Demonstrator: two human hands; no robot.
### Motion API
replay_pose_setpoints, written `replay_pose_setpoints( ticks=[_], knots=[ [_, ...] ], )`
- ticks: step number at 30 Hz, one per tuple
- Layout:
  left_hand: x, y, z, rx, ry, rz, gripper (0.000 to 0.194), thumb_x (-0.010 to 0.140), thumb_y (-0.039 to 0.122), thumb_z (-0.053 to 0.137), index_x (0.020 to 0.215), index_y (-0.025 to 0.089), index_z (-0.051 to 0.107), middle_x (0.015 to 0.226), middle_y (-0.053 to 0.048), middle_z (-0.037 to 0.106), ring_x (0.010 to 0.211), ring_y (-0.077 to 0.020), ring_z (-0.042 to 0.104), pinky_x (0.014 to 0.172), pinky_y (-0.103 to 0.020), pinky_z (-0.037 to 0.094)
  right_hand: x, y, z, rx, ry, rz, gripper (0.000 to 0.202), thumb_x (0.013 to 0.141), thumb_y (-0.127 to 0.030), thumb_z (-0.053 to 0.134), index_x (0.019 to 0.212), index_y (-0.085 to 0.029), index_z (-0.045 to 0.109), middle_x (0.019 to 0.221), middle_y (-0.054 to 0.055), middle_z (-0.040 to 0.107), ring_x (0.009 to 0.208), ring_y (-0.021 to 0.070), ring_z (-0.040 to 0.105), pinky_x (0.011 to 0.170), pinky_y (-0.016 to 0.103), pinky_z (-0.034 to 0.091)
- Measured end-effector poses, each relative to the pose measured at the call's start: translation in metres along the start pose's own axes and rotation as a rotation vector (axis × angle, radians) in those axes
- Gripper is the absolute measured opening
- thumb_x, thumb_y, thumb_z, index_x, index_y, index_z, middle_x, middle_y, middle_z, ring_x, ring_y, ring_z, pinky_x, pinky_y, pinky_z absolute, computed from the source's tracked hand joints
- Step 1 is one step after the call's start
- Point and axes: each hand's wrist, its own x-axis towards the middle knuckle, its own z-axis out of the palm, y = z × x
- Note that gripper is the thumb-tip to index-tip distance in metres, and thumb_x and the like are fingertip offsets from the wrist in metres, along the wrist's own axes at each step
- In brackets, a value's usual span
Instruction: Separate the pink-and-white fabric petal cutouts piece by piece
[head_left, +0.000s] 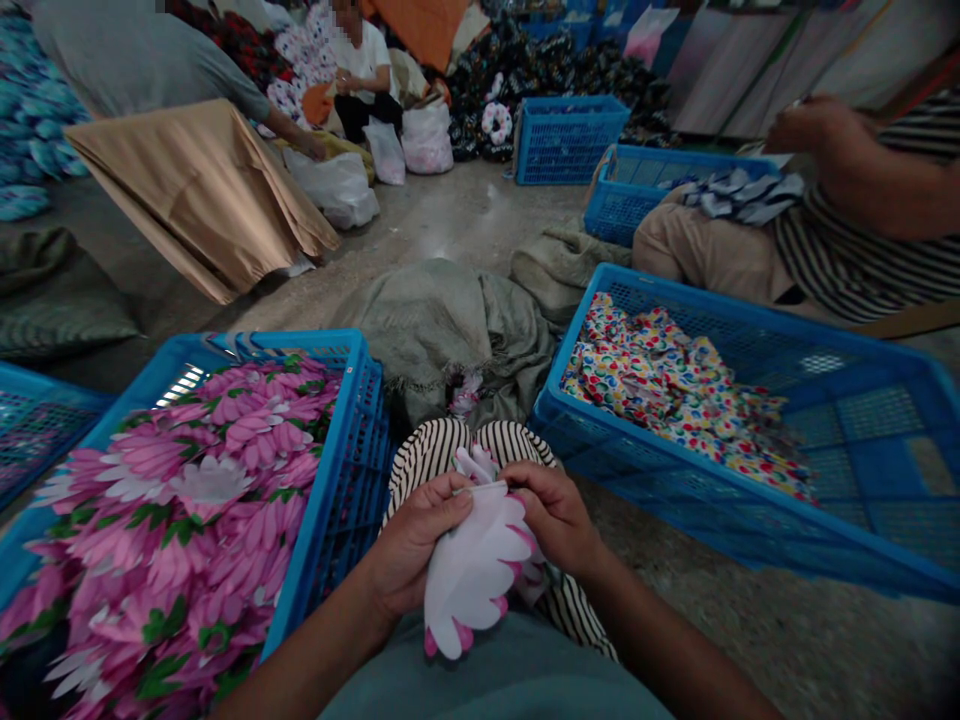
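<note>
Left hand (420, 545) and right hand (559, 515) pinch top edge of scalloped petal piece (469, 570) above striped lap (424, 455). Risk: narrow fingertip grip lets edge slip; limp fabric may fold. From hands: pink-flower basket (346, 500) 9 o'clock, printed-cloth basket (675, 490) 2 o'clock, sack (435, 320) 12 o'clock block legroom.

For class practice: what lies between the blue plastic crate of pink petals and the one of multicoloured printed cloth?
Head view: crumpled grey sacking, then striped knees, left hand and right hand holding scalloped white fabric.
</note>
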Motion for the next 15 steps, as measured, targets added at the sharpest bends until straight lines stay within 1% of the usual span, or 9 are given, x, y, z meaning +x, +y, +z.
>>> replay_pose_setpoints(
  ticks=[5,7,9,11,13,15],
  knots=[
    [0.001,-0.001,-0.002,0.036,-0.007,0.011,0.019,0.064,0.022,0.067,0.073,0.015,0.052,0.058,0.001,0.061,0.044,-0.0097,0.055,0.045,-0.019,0.042,0.000,-0.001,0.000,0.004,0.027,0.006,0.028,0.085,-0.030,0.038,0.069,-0.018,0.057,0.059,0.000,0.054,0.054,0.0124,0.050,0.052,0.023,0.037],
    [0.000,-0.001,-0.004,0.053,0.015,0.021,0.020,0.064,0.024,0.067,0.074,0.015,0.052,0.058,0.001,0.060,0.045,-0.0101,0.055,0.045,-0.019,0.042,0.000,-0.004,-0.003,-0.038,0.050,-0.012,0.026,0.085,-0.029,0.038,0.072,-0.018,0.057,0.062,0.001,0.056,0.057,0.0131,0.051,0.053,0.024,0.037],
    [-0.001,0.000,-0.004,0.109,0.049,0.059,0.020,0.065,0.026,0.067,0.074,0.015,0.053,0.057,0.001,0.060,0.046,-0.0101,0.055,0.045,-0.018,0.040,0.000,-0.008,-0.010,-0.145,0.043,-0.043,0.021,0.085,-0.028,0.038,0.081,-0.018,0.056,0.066,0.002,0.058,0.059,0.0137,0.051,0.055,0.025,0.037],
    [-0.003,0.002,-0.004,0.213,0.091,0.115,0.020,0.066,0.029,0.066,0.072,0.014,0.054,0.056,0.001,0.060,0.045,-0.0091,0.053,0.043,-0.017,0.038,-0.001,-0.014,-0.017,-0.311,-0.006,-0.069,0.018,0.084,-0.028,0.042,0.088,-0.018,0.056,0.068,0.002,0.058,0.059,0.0138,0.051,0.055,0.025,0.036],
    [-0.006,0.005,-0.003,0.321,0.122,0.160,0.021,0.067,0.032,0.065,0.071,0.013,0.055,0.054,0.001,0.059,0.043,-0.0079,0.050,0.042,-0.016,0.036,-0.001,-0.021,-0.023,-0.477,-0.071,-0.084,0.017,0.083,-0.028,0.045,0.090,-0.017,0.056,0.069,0.003,0.059,0.061,0.0142,0.051,0.056,0.025,0.035],
    [-0.008,0.006,-0.002,0.388,0.129,0.172,0.022,0.067,0.033,0.065,0.071,0.014,0.055,0.054,0.001,0.059,0.042,-0.0072,0.049,0.041,-0.016,0.035,-0.001,-0.025,-0.027,-0.601,-0.124,-0.105,0.018,0.083,-0.029,0.046,0.090,-0.017,0.057,0.072,0.004,0.060,0.065,0.0152,0.053,0.058,0.026,0.035]
  ],
)
